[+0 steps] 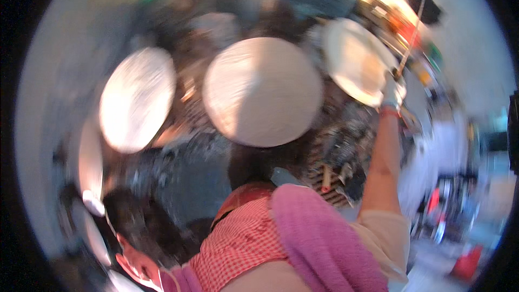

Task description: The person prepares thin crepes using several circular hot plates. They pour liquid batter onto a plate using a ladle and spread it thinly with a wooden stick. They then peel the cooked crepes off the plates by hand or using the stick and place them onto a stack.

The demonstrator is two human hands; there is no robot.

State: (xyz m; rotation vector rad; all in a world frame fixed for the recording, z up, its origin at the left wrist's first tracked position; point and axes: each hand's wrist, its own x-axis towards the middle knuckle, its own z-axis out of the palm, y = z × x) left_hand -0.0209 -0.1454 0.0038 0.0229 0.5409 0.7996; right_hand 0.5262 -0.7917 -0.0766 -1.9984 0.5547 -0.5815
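At the lower left, my left hand [136,262] is closed round the thin handle of a ladle-like tool [94,203] with a bright, rounded head. That head is beside a pale disc seen nearly edge-on. At the upper right, my right hand [393,91] is closed on a thin rod [414,37] slanting up and away. It is at the rim of a pale round pan [346,48], where a light-brown round patch [372,70] shows. Motion blur hides the fingers' details. A large flat pale disc [265,89] lies ahead of me, half in shadow.
Another pale disc [138,100] is at the left, with more along the left rim. Grey ash and charred bits [346,140] surround the discs, beside a ridged grate [324,176]. Blurred bottles and packets [403,24] crowd the upper right. A red object [467,263] is at the lower right.
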